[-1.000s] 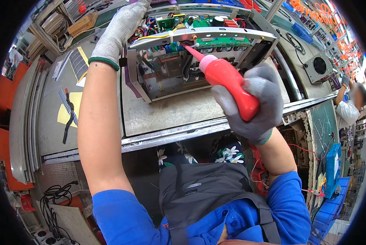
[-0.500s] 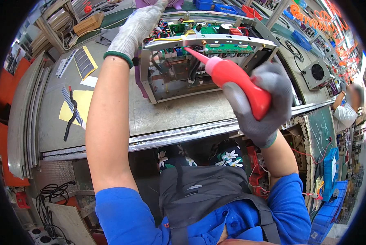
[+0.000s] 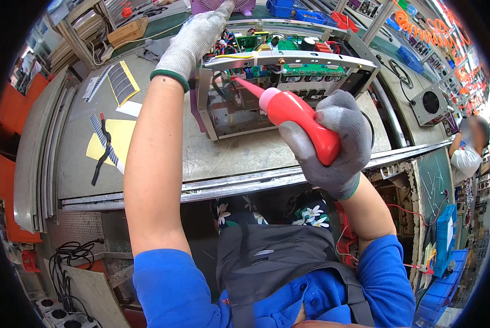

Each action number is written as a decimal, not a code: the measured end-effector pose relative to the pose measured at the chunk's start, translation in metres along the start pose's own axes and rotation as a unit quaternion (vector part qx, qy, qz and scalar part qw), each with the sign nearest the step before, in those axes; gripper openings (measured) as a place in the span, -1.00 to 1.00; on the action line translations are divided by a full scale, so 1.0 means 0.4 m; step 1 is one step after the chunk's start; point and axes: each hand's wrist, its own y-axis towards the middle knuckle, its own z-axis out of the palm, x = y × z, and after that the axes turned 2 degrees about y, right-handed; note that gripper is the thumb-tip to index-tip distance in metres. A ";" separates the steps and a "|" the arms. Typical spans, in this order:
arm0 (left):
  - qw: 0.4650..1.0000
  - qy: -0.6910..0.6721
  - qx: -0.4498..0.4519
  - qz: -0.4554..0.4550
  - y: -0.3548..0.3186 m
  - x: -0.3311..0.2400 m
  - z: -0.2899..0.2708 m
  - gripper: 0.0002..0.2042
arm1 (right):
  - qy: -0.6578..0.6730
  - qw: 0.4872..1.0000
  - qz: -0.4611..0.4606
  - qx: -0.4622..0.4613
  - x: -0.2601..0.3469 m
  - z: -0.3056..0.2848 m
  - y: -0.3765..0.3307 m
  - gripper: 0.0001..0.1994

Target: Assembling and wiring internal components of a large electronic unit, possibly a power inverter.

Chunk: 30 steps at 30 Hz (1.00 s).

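My right hand (image 3: pixel 335 145), in a grey glove, is wrapped round a red squeeze bottle (image 3: pixel 297 112) with a long tapered nozzle. The bottle tilts so that its tip points left, in front of the upper left part of an open metal chassis (image 3: pixel 288 126). Whether the tip touches anything inside is hard to see. Green circuit boards (image 3: pixel 305 68) and bundled wires fill the chassis top. My left hand (image 3: pixel 204 35), in a white glove with a green cuff, lies by the chassis's far left corner. Its fingers stretch toward a purple slotted grille (image 3: pixel 245 5).
A metal-edged workbench (image 3: pixel 245 158) carries the chassis. Left of it lie yellow sheets (image 3: pixel 111 142) with a black strip (image 3: pixel 100 156) and label sheets. A boxed fan (image 3: pixel 430 101) stands to the right. Blue bins (image 3: pixel 310 15) line the back. A person (image 3: pixel 468 153) is at far right.
My right hand has brought the bottle left, and the nozzle tip is lower and further left against the chassis. My left hand keeps its place by the corner. The view has shifted slightly.
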 end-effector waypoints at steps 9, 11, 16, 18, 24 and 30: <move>0.991 -0.034 0.036 -0.123 -0.051 -0.133 -0.065 -0.39 | 0.004 1.000 0.020 0.018 -0.002 -0.013 -0.007 -0.51; 0.993 -0.051 0.034 -0.103 -0.049 -0.129 -0.065 -0.35 | 0.002 1.000 0.022 0.014 -0.003 -0.012 -0.006 -0.52; 0.996 -0.030 0.028 -0.079 -0.023 -0.047 -0.028 -0.34 | 0.011 1.000 0.015 -0.012 -0.006 -0.015 -0.009 -0.54; 0.999 -0.027 0.010 -0.034 0.000 0.013 -0.012 -0.43 | 0.000 1.000 0.017 0.002 -0.008 -0.019 -0.014 -0.54; 0.965 0.181 -0.063 0.180 0.049 0.163 0.042 -0.51 | 0.002 0.999 0.038 -0.003 -0.015 -0.023 -0.022 -0.57; 0.957 0.181 -0.093 0.204 0.046 0.141 0.045 -0.51 | 0.035 0.995 0.088 0.024 0.006 -0.032 -0.009 -0.58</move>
